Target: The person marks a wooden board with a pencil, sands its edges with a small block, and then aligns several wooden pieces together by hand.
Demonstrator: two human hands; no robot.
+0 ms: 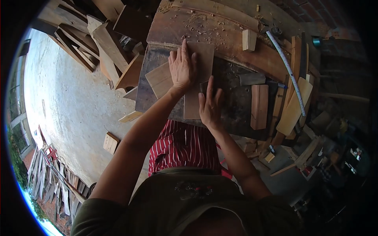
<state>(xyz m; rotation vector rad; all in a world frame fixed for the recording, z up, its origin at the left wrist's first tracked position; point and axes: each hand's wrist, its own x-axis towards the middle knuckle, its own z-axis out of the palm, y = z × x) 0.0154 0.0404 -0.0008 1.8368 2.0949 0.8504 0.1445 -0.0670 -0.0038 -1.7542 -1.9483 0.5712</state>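
Note:
My left hand [182, 67] lies on a flat rectangular board [199, 98], its index finger stretched toward the board's far left corner. Beneath it and to the left, a second, lighter board [156, 80] sticks out at an angle. My right hand [212, 103] is at the board's right edge, index finger pointing forward and the other fingers partly bent. A small dark block [203, 86] shows beside that finger, partly hidden by the hand. Whether the right fingers grip it cannot be made out. Both boards rest on the dark workbench [232, 114].
On the bench's right side lie a reddish wood block [259, 107] and a grey piece [252, 79]. Farther back stands a pale block [249, 40] among shavings. A curved white measuring strip [289, 70] crosses wood strips at the right. Scrap wood [106, 51] is piled at the left.

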